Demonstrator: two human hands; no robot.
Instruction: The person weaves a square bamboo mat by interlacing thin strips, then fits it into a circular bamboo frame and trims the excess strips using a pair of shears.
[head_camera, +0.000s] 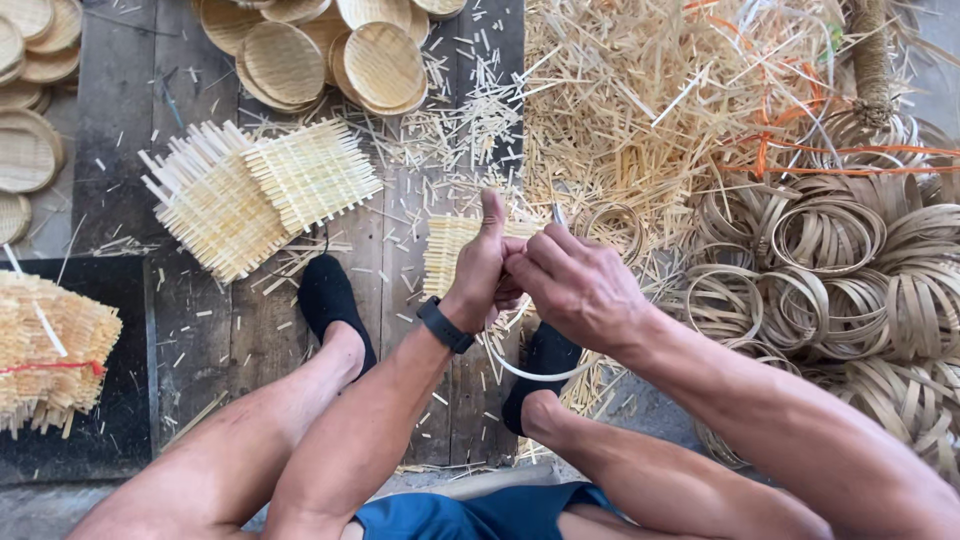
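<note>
My left hand (483, 268), with a black band on its wrist, grips a small square woven bamboo mat (447, 250), thumb pointing up along it. A thin bamboo hoop (530, 374) curves out below both hands. Pressed against the left, my right hand (578, 285) is closed around a small metal blade whose tip (557, 213) shows above the fingers. Both hands hover over my knees and my feet in black shoes (325, 295).
Two stacks of square woven mats (255, 190) lie left of my hands. Round woven trays (330, 50) lie at the top and far left. A heap of bamboo hoops (850, 270) fills the right, loose bamboo offcuts (640, 90) the top. A tied bundle (45, 350) rests at left.
</note>
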